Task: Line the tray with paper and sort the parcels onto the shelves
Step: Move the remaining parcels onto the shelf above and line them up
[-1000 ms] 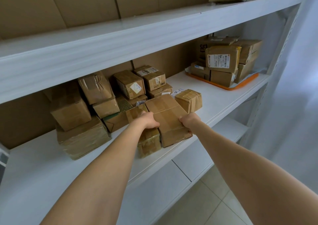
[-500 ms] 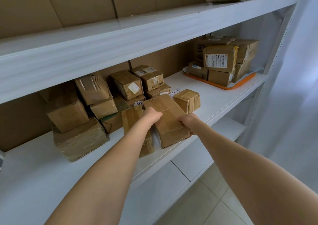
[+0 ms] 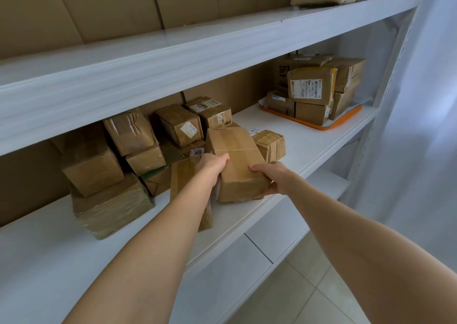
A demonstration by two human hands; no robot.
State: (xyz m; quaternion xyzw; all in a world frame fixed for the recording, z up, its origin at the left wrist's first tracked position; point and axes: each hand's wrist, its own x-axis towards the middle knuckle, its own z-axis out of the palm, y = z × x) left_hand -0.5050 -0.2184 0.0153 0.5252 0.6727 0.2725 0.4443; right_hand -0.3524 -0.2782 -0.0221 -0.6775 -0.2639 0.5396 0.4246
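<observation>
Brown corrugated cardboard, banded with glossy clear tape, makes up the long parcel (image 3: 237, 165) that both hands hold at the front of the middle shelf (image 3: 309, 150). The left hand (image 3: 212, 166) curls over its upper left edge and the right hand (image 3: 274, 177) cups its lower right corner, thumb on top; a two-sided grip suits a box too wide for one palm. Its near end sits at the shelf lip while the far end seems tilted up against the pile (image 3: 178, 125), so it looks half placed or half lifted; I cannot tell which. Just left of it a slim carton (image 3: 181, 185) stands on end, partly hidden by the forearm, and just right sits a squat parcel (image 3: 270, 145) wound in ribbed tape. A film-wrapped block (image 3: 111, 207) carries the stack at far left, probably the heaviest, sensibly lowest. Well apart to the right, the orange tray (image 3: 321, 127) already shows pale paper (image 3: 357, 105) under its crisp-edged boxes (image 3: 311, 86), so lining seems done and sorting is under way.
</observation>
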